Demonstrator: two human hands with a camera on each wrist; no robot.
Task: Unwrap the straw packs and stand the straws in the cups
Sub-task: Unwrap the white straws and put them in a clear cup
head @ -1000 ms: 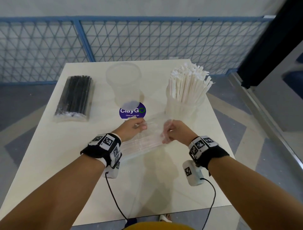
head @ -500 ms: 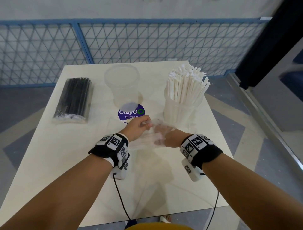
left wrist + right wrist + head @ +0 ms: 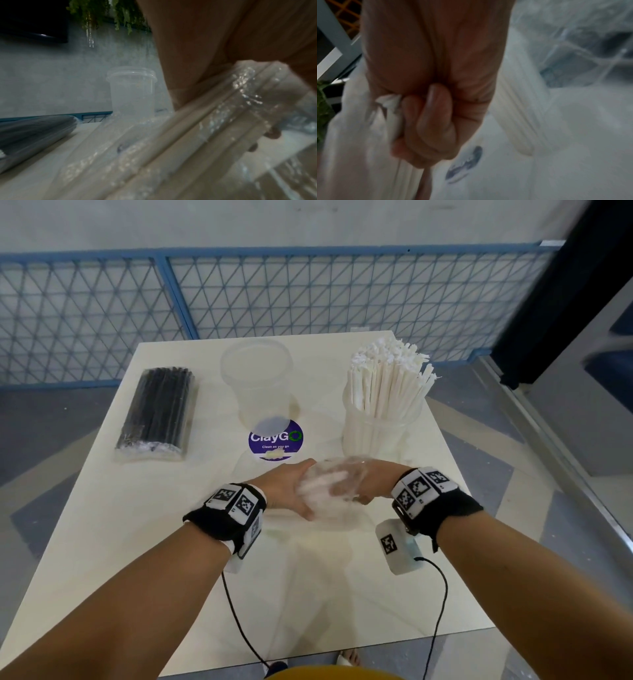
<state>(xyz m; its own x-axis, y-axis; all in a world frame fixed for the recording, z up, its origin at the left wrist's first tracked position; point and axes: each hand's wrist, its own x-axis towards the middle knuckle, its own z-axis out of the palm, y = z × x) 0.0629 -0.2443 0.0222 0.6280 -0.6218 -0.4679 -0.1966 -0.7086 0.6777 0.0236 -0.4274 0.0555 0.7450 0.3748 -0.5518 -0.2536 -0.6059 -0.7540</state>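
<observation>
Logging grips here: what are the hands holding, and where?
Both hold the clear wrapper: left hand at its left side, right hand bunching its right end.

I stand at a pale square table [image 3: 113, 542] on a grey floor [image 3: 37, 433]. Beyond its far edge runs a blue mesh fence [image 3: 274, 292] (grey wall [image 3: 274, 224] behind it), with a dark panel [image 3: 565, 285] far right.

A purple sticker [image 3: 275, 440] (round) marks the table [image 3: 102, 525].
</observation>
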